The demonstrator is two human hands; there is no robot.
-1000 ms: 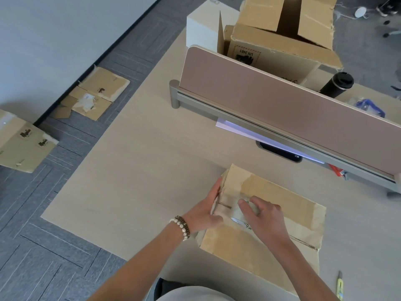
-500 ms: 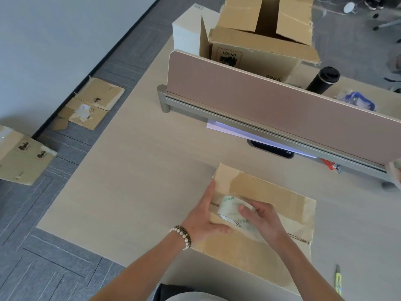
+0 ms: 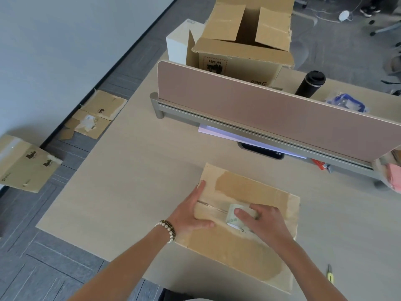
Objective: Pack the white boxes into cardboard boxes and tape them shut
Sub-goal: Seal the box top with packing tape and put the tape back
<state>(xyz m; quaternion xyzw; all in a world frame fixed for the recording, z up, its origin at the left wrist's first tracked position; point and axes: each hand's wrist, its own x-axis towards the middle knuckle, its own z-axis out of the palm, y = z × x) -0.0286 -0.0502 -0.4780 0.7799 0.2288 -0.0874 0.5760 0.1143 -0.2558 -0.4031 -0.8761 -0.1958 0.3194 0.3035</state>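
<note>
Because the closed cardboard box [image 3: 245,227] lies flat on the pale surface [image 3: 134,187] with its centre seam running from the near-left edge away toward the far right, the coming move looks to turn on that one line: the tape has to travel along the seam, not across it. The box sits right in front of the person, its flaps folded down and meeting at the seam, with patches of old tape residue on either side. The left hand [image 3: 191,213] lies flat on the box's left end, fingers straight and pressing down over the start of the seam, where a strip of clear tape appears already laid. The right hand [image 3: 262,218] is just beside it, farther along the seam, its grip curled over the tape roll [image 3: 235,217], which stands on edge on the seam itself. From that grip, the untaped length of the seam runs on to the right and away from the person, so the right hand is the nearer one to carry the roll on, while the left seems placed to anchor the taped end. Beyond the desk divider [image 3: 271,118] stand an open cardboard box [image 3: 243,51] and a white box [image 3: 176,46], well apart from the work. A small yellow cutter [image 3: 330,276] lies on the surface near the box's right corner.
</note>
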